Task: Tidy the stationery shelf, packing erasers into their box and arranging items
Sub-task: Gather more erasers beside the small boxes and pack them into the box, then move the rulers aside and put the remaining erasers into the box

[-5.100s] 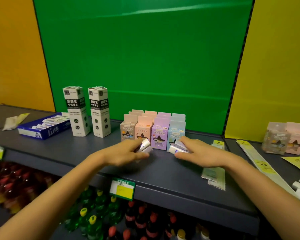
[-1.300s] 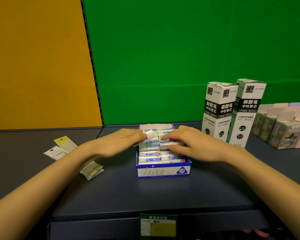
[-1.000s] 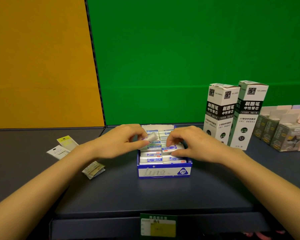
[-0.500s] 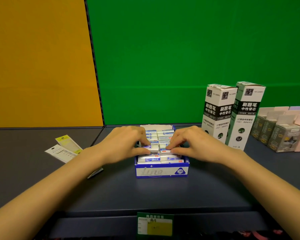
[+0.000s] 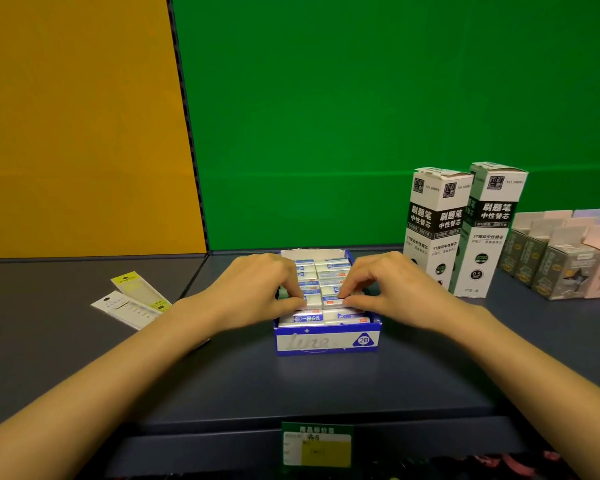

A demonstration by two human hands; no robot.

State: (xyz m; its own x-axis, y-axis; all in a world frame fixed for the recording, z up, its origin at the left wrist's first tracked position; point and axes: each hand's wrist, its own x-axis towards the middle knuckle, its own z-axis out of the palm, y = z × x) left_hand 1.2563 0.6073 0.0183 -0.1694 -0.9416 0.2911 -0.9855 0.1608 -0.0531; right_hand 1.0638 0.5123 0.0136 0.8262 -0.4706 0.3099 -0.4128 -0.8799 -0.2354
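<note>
head view: refill cartons (image 5: 434,230) just right of eraser box (image 5: 326,342)

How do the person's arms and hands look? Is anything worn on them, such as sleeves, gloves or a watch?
Both arms are bare as far as the view shows: no sleeve on the left forearm or the right forearm. The left hand and the right hand wear no gloves. No ring, watch or bracelet is visible.
</note>
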